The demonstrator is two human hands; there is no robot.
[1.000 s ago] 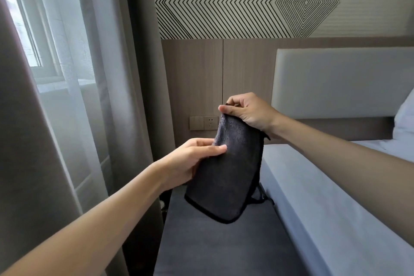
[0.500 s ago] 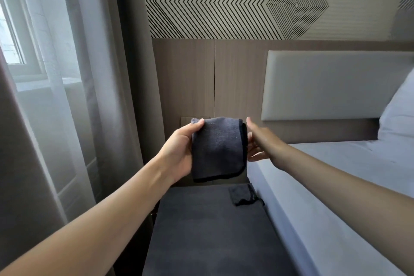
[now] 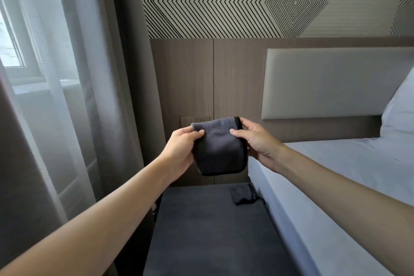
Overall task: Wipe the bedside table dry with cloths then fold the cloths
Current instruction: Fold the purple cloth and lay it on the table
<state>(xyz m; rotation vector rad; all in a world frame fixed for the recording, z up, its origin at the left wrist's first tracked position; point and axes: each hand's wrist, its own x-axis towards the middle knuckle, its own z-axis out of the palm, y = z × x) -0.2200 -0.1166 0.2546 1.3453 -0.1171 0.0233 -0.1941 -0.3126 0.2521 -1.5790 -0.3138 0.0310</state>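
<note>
A dark grey cloth (image 3: 220, 152), folded to a small hanging rectangle with a black hem, is held in the air above the dark bedside table (image 3: 201, 231). My left hand (image 3: 182, 150) pinches its upper left corner between thumb and fingers. My right hand (image 3: 257, 141) pinches its upper right edge the same way. A second dark cloth (image 3: 243, 194), folded small, lies on the table's far right corner beside the bed.
The bed (image 3: 336, 186) with a white sheet runs along the table's right side, with a pillow (image 3: 398, 114) at its head. Grey curtains (image 3: 94, 96) hang to the left. A wooden wall panel with a socket (image 3: 196, 120) stands behind the table.
The cloth hung long from my right hand a second ago. It was folded up shorter into my left hand, and my right hand has now taken hold of its right edge again.
</note>
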